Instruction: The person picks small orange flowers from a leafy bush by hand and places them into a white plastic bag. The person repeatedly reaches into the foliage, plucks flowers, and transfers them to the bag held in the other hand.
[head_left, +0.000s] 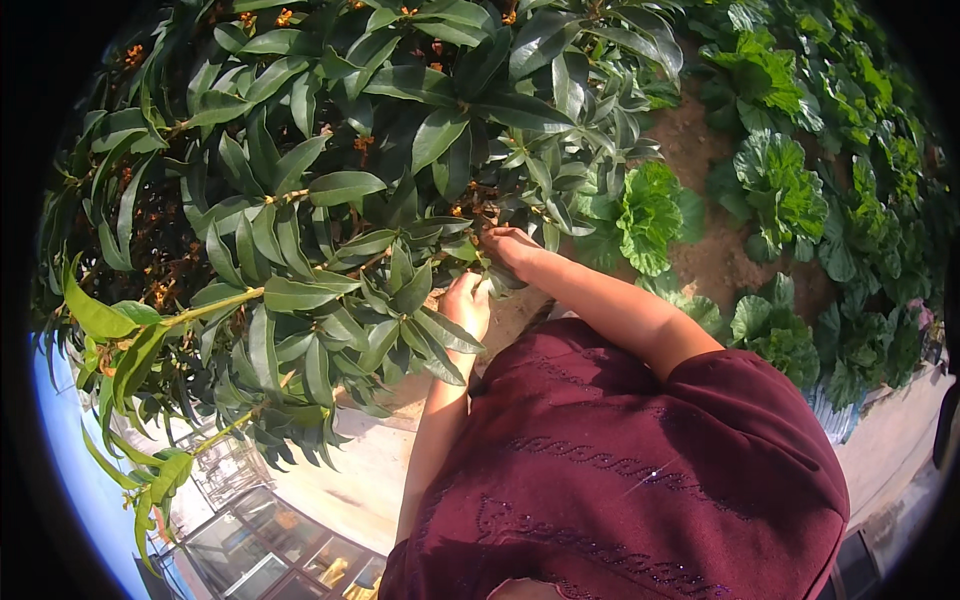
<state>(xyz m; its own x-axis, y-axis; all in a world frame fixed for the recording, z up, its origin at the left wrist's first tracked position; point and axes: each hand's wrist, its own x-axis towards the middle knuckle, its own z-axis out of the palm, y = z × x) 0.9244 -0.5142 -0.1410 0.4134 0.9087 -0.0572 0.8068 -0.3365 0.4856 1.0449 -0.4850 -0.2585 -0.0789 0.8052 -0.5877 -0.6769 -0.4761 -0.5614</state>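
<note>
A dense shrub (345, 188) with long dark green leaves and small orange flower clusters (363, 145) fills the upper left. Both my hands reach into its edge, close together near the middle of the view. My left hand (466, 306) is closed, its fingers drawn together beside a leafy twig (462, 246); leaves cover part of the wrist. Just above and to the right, my right hand (510, 250) is closed too, with fingers bent in among the leaves. Foliage and shadow hide the fingertips, so what either hand grips cannot be made out.
Rows of leafy green vegetables (780, 188) grow in brown soil (690, 135) at the right. A yellow-green branch (215, 305) sticks out at the left. Pale paving (335, 490) and a building with glazed windows (265, 545) show at lower left.
</note>
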